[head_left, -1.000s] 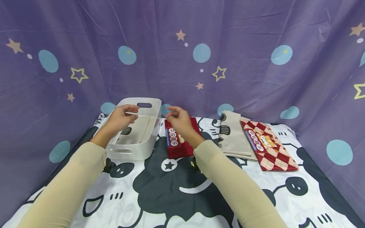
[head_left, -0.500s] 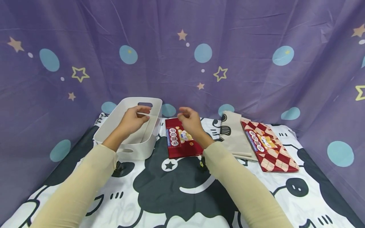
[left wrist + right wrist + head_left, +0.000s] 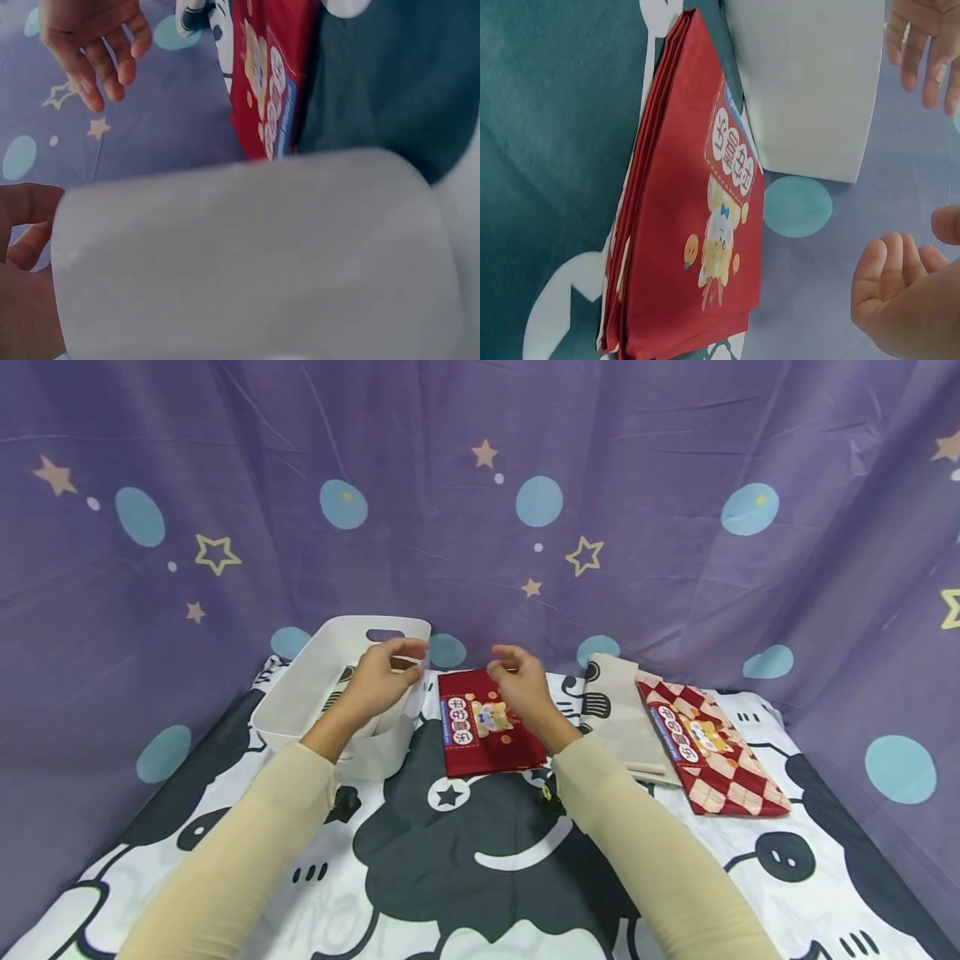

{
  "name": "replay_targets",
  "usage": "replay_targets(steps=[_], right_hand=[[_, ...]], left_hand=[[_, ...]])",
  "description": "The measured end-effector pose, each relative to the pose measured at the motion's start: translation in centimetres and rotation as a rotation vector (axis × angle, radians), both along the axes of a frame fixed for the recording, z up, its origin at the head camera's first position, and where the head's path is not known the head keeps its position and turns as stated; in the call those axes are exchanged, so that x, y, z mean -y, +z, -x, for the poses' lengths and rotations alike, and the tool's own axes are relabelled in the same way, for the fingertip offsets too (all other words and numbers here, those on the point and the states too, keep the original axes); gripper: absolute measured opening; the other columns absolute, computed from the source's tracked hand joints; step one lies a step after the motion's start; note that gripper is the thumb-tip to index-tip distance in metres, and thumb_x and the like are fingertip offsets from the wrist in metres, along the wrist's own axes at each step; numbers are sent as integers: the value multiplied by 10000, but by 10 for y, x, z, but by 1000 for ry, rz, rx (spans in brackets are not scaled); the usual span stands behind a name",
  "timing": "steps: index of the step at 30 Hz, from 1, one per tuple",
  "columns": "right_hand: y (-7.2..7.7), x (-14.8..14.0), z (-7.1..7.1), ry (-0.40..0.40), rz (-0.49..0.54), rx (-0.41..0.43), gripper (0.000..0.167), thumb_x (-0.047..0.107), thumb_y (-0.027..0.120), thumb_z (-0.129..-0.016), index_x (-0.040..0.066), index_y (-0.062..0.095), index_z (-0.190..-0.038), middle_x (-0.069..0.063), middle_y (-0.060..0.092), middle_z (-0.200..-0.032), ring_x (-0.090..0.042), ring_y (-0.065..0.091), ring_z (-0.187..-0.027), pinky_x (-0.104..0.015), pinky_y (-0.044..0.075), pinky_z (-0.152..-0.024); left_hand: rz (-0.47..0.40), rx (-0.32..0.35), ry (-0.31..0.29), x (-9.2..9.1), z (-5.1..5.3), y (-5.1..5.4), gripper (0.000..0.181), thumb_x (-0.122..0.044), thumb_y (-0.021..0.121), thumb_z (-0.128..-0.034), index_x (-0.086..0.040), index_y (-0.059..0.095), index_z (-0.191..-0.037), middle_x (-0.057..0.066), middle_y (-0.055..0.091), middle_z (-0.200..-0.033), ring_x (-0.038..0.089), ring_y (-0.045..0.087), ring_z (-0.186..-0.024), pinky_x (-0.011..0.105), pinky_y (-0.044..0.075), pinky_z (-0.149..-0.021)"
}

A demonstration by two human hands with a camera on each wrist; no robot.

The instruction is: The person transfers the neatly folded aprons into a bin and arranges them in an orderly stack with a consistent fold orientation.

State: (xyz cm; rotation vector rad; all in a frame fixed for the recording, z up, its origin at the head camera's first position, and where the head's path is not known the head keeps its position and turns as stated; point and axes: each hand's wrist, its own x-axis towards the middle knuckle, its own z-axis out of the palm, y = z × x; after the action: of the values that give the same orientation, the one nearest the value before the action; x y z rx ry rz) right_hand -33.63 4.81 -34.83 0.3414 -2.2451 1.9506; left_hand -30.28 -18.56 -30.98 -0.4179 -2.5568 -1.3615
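My left hand [image 3: 384, 681] hovers over the right side of a white plastic bin [image 3: 296, 700], its fingers loosely bent and holding nothing. Inside the bin, a beige folded cloth with black print is partly hidden by my hand and forearm. My right hand [image 3: 522, 685], also holding nothing, hangs above the right part of a red folded cloth [image 3: 468, 752] printed with a cartoon animal and white characters. Stacked layers show along one edge of the red folded cloth [image 3: 667, 285] in the right wrist view. The bin wall [image 3: 255, 255] fills much of the left wrist view.
At the right lie a beige folded cloth [image 3: 626, 718] with black print and a red-and-pink checkered folded cloth [image 3: 742, 768] overlapping it. A black-and-white cartoon sheet [image 3: 442, 877] covers the surface. Behind hangs a purple curtain [image 3: 450, 552].
Both hands have shifted to the right, the left from over the bin's middle to its right side. More of the red cloth shows now. The cloths and the bin stay in place.
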Motion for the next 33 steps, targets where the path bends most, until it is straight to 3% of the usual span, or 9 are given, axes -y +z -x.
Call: replay_targets(steps=[4, 10, 16, 22, 29, 33], right_hand=[[-2, -4, 1, -13, 0, 19, 349, 25, 593, -994, 14, 619, -1342, -173, 675, -1121, -368, 647, -1078, -259, 516, -748], [-5, -10, 4, -48, 6, 30, 350, 12, 602, -980, 6, 627, -1329, -150, 682, -1074, -266, 642, -940, -205, 500, -673], [-7, -15, 6, -75, -37, 22, 349, 9, 613, -968, -2, 638, -1316, -163, 690, -1065, -269, 645, -939, -243, 509, -731], [-11, -21, 8, -96, -106, 14, 333, 38, 622, -966, 1, 649, -1296, -187, 701, -1086, -297, 664, -991, -353, 528, -859], [-20, -29, 13, -122, -198, 3, 320, 71, 640, -955, 12, 678, -1267, -191, 702, -1094, -280, 654, -957, -299, 498, -783], [-23, -34, 14, -118, -214, 25, 320, 80, 643, -959, 4, 677, -1268, -201, 678, -1097, -255, 635, -907, -257, 483, -723]], left_hand=[[-26, -7, -31, -11, -1, 0, 382, -9, 621, -982, -22, 607, -1364, 194, 641, -1299, 379, 623, -1165, 486, 556, -915], [-58, 4, -57, -29, -1, -5, 405, 6, 618, -973, 1, 593, -1377, 198, 636, -1304, 381, 627, -1151, 494, 541, -942], [-6, 33, -48, -46, -7, -10, 400, -28, 634, -973, 2, 598, -1370, 198, 636, -1310, 379, 636, -1149, 481, 541, -952], [10, 120, -27, -59, -11, -19, 438, -82, 628, -983, 12, 558, -1405, 213, 616, -1318, 363, 595, -1197, 480, 497, -1014], [-29, 296, 24, -68, -7, -34, 491, -144, 611, -981, 19, 507, -1432, 221, 589, -1344, 322, 579, -1179, 420, 517, -963], [-108, 395, 51, -70, -5, -45, 549, -165, 599, -971, 32, 462, -1465, 229, 540, -1397, 335, 570, -1167, 444, 520, -944]])
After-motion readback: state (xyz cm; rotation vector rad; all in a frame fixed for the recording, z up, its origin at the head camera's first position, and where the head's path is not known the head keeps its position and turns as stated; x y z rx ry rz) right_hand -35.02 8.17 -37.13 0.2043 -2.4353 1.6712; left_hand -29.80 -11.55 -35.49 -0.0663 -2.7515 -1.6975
